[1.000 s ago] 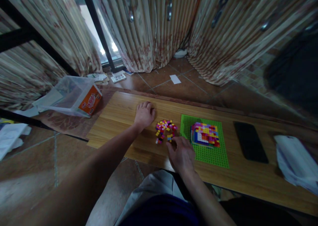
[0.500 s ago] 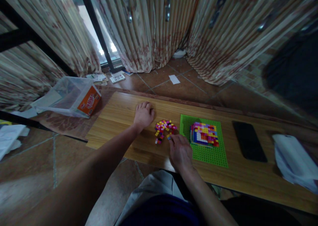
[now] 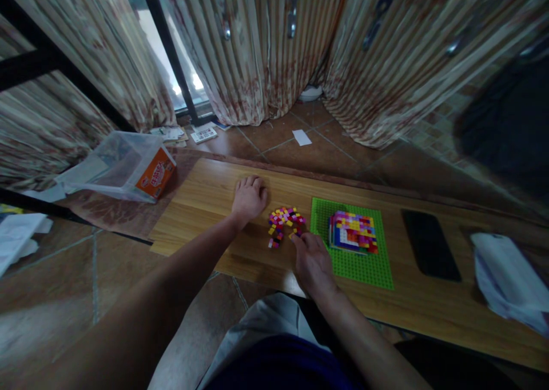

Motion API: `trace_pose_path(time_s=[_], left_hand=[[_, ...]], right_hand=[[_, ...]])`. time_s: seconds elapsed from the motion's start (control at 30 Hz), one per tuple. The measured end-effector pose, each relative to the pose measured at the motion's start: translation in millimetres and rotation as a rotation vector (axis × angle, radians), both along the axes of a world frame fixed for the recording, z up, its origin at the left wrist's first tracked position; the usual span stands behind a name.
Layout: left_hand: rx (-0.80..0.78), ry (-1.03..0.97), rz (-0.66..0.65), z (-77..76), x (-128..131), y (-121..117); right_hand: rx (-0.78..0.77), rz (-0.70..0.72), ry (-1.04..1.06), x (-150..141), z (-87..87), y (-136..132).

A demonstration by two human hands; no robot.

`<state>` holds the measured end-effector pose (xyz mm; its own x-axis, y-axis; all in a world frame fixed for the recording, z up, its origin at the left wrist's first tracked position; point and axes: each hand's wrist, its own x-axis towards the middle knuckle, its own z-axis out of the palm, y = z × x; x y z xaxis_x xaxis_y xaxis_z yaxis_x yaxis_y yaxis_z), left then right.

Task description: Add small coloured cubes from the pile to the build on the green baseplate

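Observation:
My left hand [image 3: 250, 198] lies palm down on the wooden table, fingers stretched out and holding nothing. Just right of it is a loose cluster of small toy building bricks [image 3: 278, 223] in pink, yellow, red and black, spread in an arch. At the cluster's lower right end, my right hand [image 3: 313, 259] has its thumb and fingers closed at a small yellow toy brick, mostly hidden by the fingertips. Beside that hand lies a green studded baseplate [image 3: 364, 270], bearing a stacked block of multicoloured bricks [image 3: 354, 231] with a white and blue corner.
A black phone [image 3: 430, 244] and a white plastic-wrapped package [image 3: 506, 270] lie on the right of the table [image 3: 201, 207]. Left of the table stands a clear plastic bin [image 3: 124, 164] with an orange label. Papers [image 3: 203, 134] lie on the tiled floor near the curtains.
My right hand has shifted very slightly, its fingertips still at the lower right end of the loose bricks. My left hand stays in place.

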<state>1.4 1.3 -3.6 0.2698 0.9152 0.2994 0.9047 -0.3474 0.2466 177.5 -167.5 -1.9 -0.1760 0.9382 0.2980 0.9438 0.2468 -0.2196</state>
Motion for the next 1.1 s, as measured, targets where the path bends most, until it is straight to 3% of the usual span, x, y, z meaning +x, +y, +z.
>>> trace_pose_path(time_s=[0.23, 0.77, 0.9, 1.1], left_hand=[[-0.001, 0.001, 0.005, 0.0, 0, 0], [-0.030, -0.016, 0.003, 0.2, -1, 0], [-0.024, -0.008, 0.002, 0.0, -1, 0], [-0.025, -0.022, -0.002, 1.5, 0, 0]], right_hand=[[0.034, -0.032, 0.023, 0, -1.3, -1], [-0.041, 0.119, 0.118, 12, -5.0, 6], [-0.047, 0.038, 0.312, 9, 0.8, 2], [-0.041, -0.189, 0.740, 8, 25.2, -21]])
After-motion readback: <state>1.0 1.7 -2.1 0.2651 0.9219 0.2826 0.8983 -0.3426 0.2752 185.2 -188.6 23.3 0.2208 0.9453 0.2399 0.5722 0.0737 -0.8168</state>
